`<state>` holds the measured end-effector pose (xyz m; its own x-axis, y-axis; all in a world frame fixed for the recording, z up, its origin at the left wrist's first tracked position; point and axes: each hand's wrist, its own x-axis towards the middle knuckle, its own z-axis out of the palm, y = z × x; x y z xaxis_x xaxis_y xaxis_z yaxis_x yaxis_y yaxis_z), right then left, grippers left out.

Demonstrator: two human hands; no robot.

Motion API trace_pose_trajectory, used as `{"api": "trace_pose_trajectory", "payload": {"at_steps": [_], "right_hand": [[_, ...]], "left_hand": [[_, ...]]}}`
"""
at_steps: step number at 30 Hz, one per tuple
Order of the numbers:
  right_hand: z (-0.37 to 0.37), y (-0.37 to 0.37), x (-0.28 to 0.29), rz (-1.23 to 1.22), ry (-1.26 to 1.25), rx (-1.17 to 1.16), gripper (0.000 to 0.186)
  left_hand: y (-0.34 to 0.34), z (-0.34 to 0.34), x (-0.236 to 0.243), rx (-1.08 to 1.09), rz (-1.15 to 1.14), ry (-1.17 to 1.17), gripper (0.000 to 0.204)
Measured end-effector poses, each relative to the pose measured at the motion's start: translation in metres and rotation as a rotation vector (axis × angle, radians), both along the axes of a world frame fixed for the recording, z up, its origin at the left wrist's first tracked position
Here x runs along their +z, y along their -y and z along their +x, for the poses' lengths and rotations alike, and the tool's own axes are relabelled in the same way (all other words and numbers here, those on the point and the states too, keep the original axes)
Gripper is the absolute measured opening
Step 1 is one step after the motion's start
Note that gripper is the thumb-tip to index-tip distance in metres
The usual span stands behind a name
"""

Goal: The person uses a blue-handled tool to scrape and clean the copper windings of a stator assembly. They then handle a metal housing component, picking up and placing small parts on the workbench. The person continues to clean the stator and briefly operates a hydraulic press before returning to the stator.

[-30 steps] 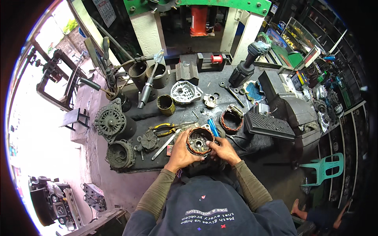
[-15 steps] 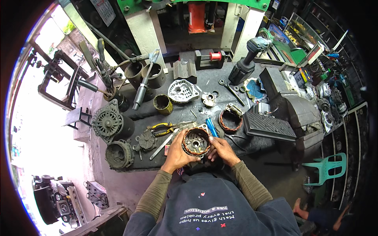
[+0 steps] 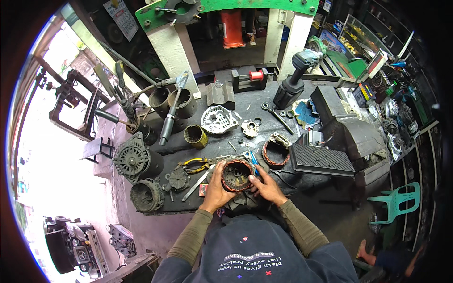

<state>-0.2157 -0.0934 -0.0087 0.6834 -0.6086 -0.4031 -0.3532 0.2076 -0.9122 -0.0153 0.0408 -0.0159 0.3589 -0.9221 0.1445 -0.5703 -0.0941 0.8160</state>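
Observation:
Both hands hold an alternator housing [image 3: 237, 179] near the front edge of the bench, its round open side facing up toward me. A ring of reddish copper stator winding runs round its rim. My left hand [image 3: 214, 193] wraps the housing's left side, fingers partly hidden behind it. On the right side, my right hand [image 3: 269, 188] grips with the thumb at the rim and the other fingers bent beneath. Just behind the housing lies a blue-handled tool [image 3: 255, 162]. Yellow-and-black pliers [image 3: 194, 165] lie left of it, and another copper-wound stator [image 3: 270, 159] stands to the right.
A silver alternator cover [image 3: 218, 119] and a yellow metal cup [image 3: 195, 136] stand farther back. Alternator parts [image 3: 146, 195] crowd the left edge. A cordless impact wrench [image 3: 293, 84] stands at the back, and a ridged black block [image 3: 322, 159] sits right. A green plastic chair [image 3: 398, 203] is beyond.
The housing has tilted in my hands, so its inside looks darker and the bright centre hole shows less. Both hands keep their grip. The whole view has shifted slightly.

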Motion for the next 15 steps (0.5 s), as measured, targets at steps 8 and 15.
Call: {"api": "trace_pose_trajectory", "payload": {"at_steps": [8, 15], "right_hand": [[-0.030, -0.008, -0.001, 0.206, 0.032, -0.055, 0.075], [-0.058, -0.011, 0.008, 0.210, 0.033, 0.107, 0.060]], "left_hand": [[-0.008, -0.023, 0.018, 0.104, 0.056, 0.043, 0.144], [-0.019, -0.048, 0.018, 0.409, 0.074, -0.377, 0.121]]}}
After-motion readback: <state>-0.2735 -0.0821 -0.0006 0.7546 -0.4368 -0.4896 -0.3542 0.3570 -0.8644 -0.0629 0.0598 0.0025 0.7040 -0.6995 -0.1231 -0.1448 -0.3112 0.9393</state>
